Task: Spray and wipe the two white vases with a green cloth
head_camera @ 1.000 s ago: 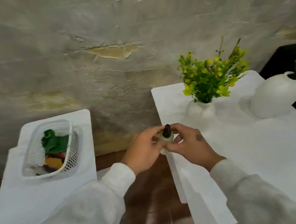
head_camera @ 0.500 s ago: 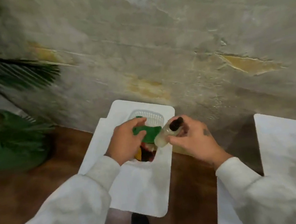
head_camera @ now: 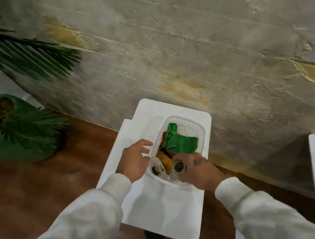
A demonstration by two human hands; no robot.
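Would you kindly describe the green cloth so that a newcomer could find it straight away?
Find the small white table against the wall; a white mesh basket sits on it. The green cloth lies crumpled in the basket's far half, the only bright green piece, above the orange and red ones.

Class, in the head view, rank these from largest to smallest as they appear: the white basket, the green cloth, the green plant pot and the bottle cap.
1. Green plant pot, though its left side is cut off by the frame.
2. White basket.
3. Green cloth.
4. Bottle cap, the smallest, in the right hand.
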